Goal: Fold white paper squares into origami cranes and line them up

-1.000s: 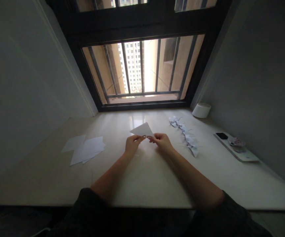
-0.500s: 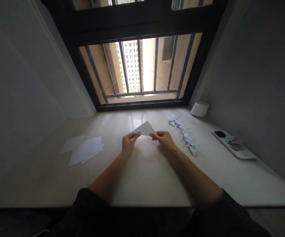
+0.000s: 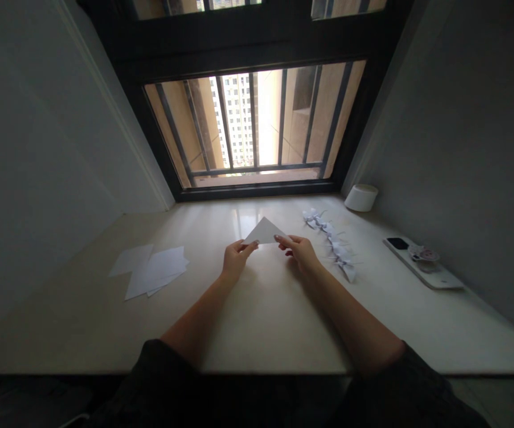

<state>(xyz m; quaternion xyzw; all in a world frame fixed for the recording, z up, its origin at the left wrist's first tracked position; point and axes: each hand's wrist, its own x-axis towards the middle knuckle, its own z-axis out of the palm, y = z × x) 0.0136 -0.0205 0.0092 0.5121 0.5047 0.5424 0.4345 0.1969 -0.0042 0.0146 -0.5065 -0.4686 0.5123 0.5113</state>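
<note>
A white sheet of paper, folded into a triangle with its peak pointing at the window, is held between my two hands. My left hand pinches its left corner between thumb and fingers. On the other side, my right hand grips the right corner, thumb on top. Just right of that hand lies a row of folded white paper pieces with thin points sticking out. Several loose white paper sheets overlap on the left of the sill.
The pale windowsill ends at a front edge near my body. To the right lies a white phone with a round attachment on it. A white cup-like object stands in the back right corner, beside the barred window.
My left hand has shifted slightly right and my right hand's fingers have moved along the paper's edge. The triangle looks a little narrower between the hands.
</note>
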